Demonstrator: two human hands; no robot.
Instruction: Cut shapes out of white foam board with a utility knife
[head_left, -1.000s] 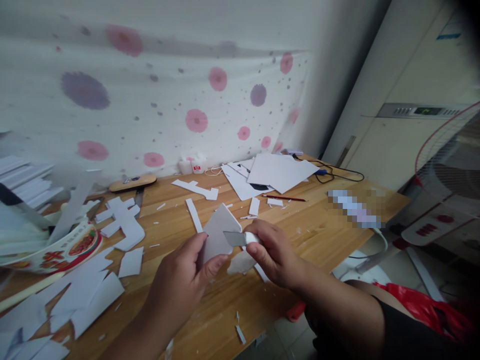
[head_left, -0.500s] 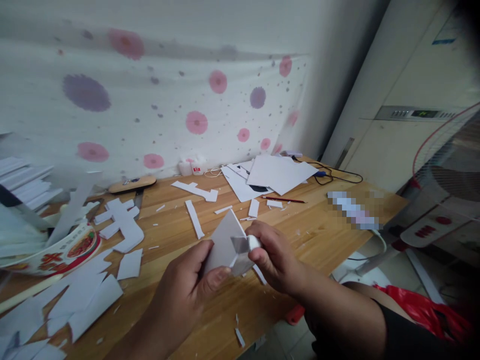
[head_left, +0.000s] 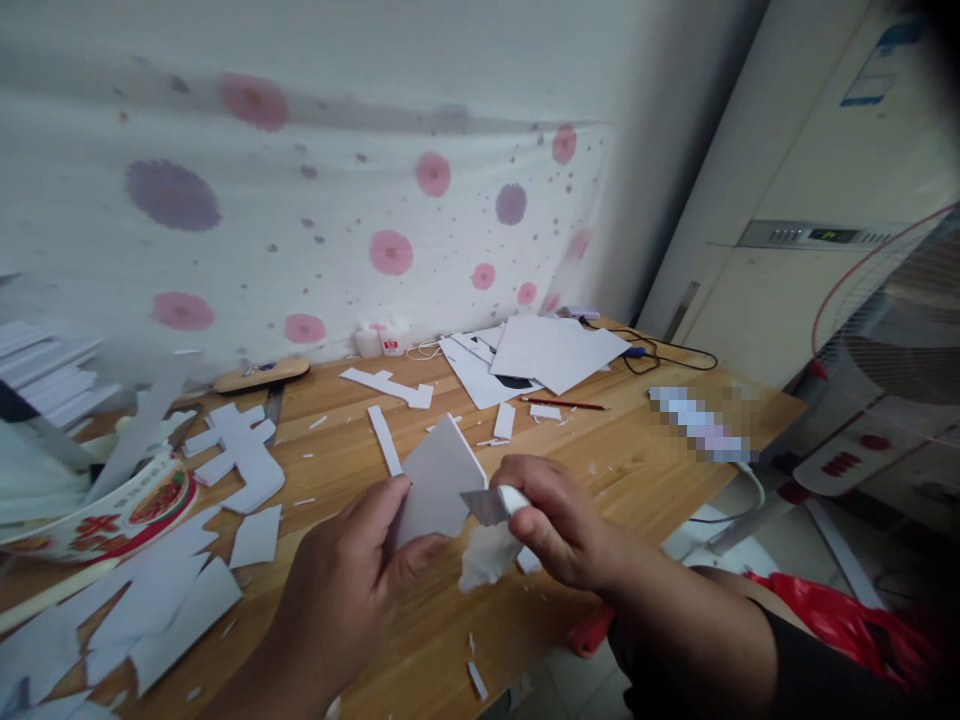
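Observation:
My left hand (head_left: 360, 570) is closed on a white foam board piece (head_left: 439, 480), thumb on the near face and fingers behind, holding it tilted up above the table. In my right hand (head_left: 555, 520) is a utility knife (head_left: 491, 504) with a white handle; its wide blade points left, close to the board's right edge. A ragged white scrap (head_left: 486, 558) shows just below the blade, apart from the board. I cannot tell whether it hangs from my right fingers or is falling. Behind the board a narrow white strip (head_left: 384, 440) lies on the wooden table (head_left: 337, 470).
Cut white pieces (head_left: 172, 610) and a printed bowl (head_left: 112, 515) crowd the left side. White sheets (head_left: 555, 350) and a pencil (head_left: 566, 404) lie farther back. At right are a power cable (head_left: 675, 355), a blurred-out item (head_left: 701, 425) and a fan (head_left: 892, 340) beyond the edge.
The ragged scrap has come away from the foam board's lower right part. My left hand has shifted slightly left with the board, opening a gap to the scrap. The knife stays in my right hand.

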